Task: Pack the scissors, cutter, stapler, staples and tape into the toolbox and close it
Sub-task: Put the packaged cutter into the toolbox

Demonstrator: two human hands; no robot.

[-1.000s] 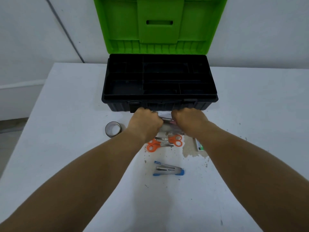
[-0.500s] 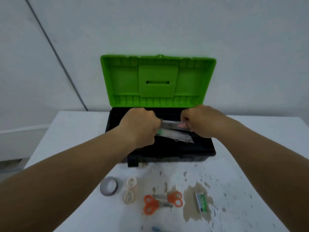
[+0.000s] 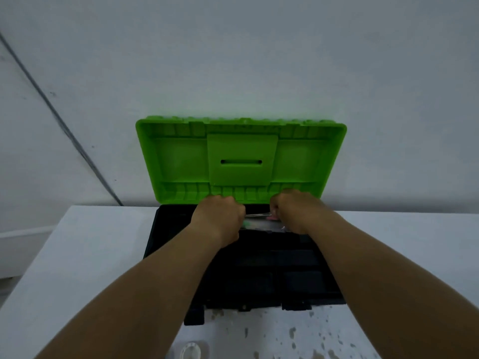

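Observation:
The toolbox stands open on the white table, its black tray point(image 3: 298, 281) divided into compartments and its green lid point(image 3: 241, 156) upright against the wall. My left hand point(image 3: 220, 218) and my right hand point(image 3: 293, 213) each grip one end of a long clear pack point(image 3: 259, 222) with green and pink parts, apparently the cutter. It hangs level over the rear of the tray, just in front of the lid. The scissors, stapler and staples are out of view.
A whitish tape roll point(image 3: 191, 352) peeks in at the bottom edge, in front of the box. The table point(image 3: 77, 255) has worn, speckled patches near its front right. A grey wall rises directly behind the lid.
Both hands lifted the clear pack from the table in front of the box and carried it back over the rear of the tray. The view tilted up, and the other items dropped out of view.

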